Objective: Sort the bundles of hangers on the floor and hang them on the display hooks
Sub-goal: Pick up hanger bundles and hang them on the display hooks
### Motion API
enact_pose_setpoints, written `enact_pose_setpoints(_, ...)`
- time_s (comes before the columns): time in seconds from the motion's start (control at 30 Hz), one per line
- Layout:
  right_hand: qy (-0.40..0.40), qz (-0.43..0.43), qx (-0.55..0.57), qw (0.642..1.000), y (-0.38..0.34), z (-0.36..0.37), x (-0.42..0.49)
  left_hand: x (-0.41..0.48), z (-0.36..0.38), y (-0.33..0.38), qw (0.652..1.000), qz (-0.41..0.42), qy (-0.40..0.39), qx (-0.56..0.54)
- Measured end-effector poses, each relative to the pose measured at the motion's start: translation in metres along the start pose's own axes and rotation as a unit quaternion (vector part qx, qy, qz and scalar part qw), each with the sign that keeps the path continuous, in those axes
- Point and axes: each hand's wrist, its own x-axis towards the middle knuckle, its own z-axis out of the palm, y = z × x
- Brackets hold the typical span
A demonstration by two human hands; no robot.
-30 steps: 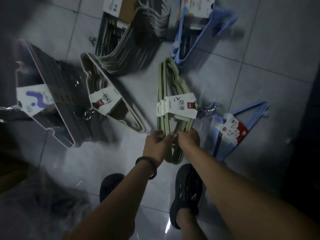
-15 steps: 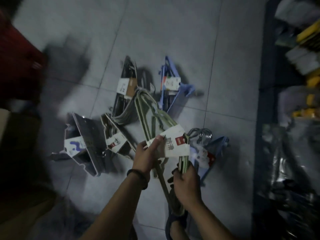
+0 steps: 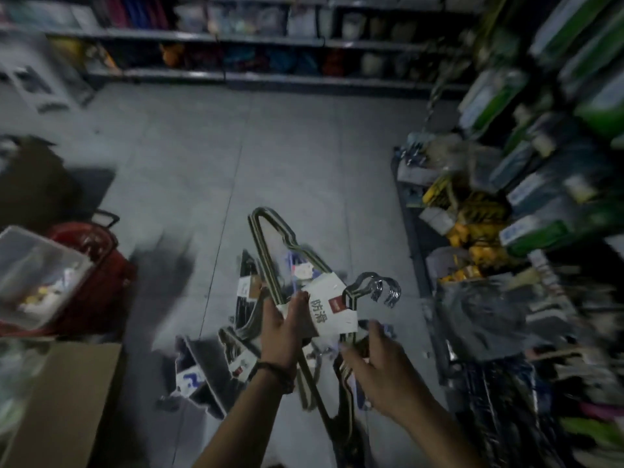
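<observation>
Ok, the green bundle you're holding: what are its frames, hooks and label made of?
Frames: thin, dull green, perhaps coated wire; blur leaves it open. Hooks: likely chromed metal, bright glints. Label: matte white card, printed, wrapped round them.

Illumination is dim throughout, with a cool grey cast; no light source is in frame. The brightest area is the grey tiled floor (image 3: 287, 157) in the middle distance. A soft dark shadow lies on it at the left, beside the red plastic basket (image 3: 101, 282).

Small specular highlights show on the chrome hooks (image 3: 388, 293) of the bundle of green wire hangers (image 3: 270, 251); its white paper label (image 3: 332, 312) stays legible.

Heavy motion blur smears the green packaged goods on the right shelving (image 3: 574, 72) and the far shelf rack (image 3: 236, 38). The right hand (image 3: 374, 366) is slightly smeared; the left hand (image 3: 283, 332) is sharper.

Shelf lines bow toward the frame edges. The near right corner is darkest.
</observation>
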Motion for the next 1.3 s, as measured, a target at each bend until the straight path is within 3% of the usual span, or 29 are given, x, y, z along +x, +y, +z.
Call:
enact_pose_setpoints(0.1,0.159,-0.057,-0.05,0.984,-0.034,-0.047,-0.061,-0.032,0.006,0.035,0.996,0.049,-0.074,0.02)
enact_pose_setpoints(0.27,0.417,-0.101,0.007,0.903,-0.078,-0.113,-0.155,-0.095,0.043,0.072,0.973,0.119,-0.18,0.077)
enact_pose_setpoints(0.37,0.43,-0.049,-0.064,0.899,-0.075,-0.145,-0.185,-0.147,0.072,0.083,0.95,0.173,-0.241,0.099)
enact_pose_setpoints(0.53,0.448,-0.015,-0.049,0.893,-0.057,-0.189,-0.247,-0.242,0.119,0.098,0.892,0.231,-0.373,0.104)
enact_pose_setpoints(0.73,0.604,0.038,-0.127,0.786,0.003,-0.234,-0.368,-0.369,0.181,0.097,0.812,0.229,-0.525,0.114)
enact_pose_setpoints(0.9,0.654,0.064,-0.085,0.749,0.074,-0.253,-0.494,-0.48,0.245,0.102,0.738,0.158,-0.645,0.12)
enact_pose_setpoints(1.03,0.668,0.105,-0.028,0.736,0.121,-0.254,-0.573,-0.561,0.304,0.085,0.746,0.203,-0.622,0.125)
enact_pose_setpoints(1.2,0.665,0.193,-0.023,0.721,0.162,-0.253,-0.651,-0.648,0.341,0.043,0.691,0.23,-0.678,0.101)
enact_pose_setpoints(1.3,0.697,0.25,-0.048,0.67,0.175,-0.253,-0.684,-0.688,0.355,0.022,0.654,0.241,-0.712,0.087)
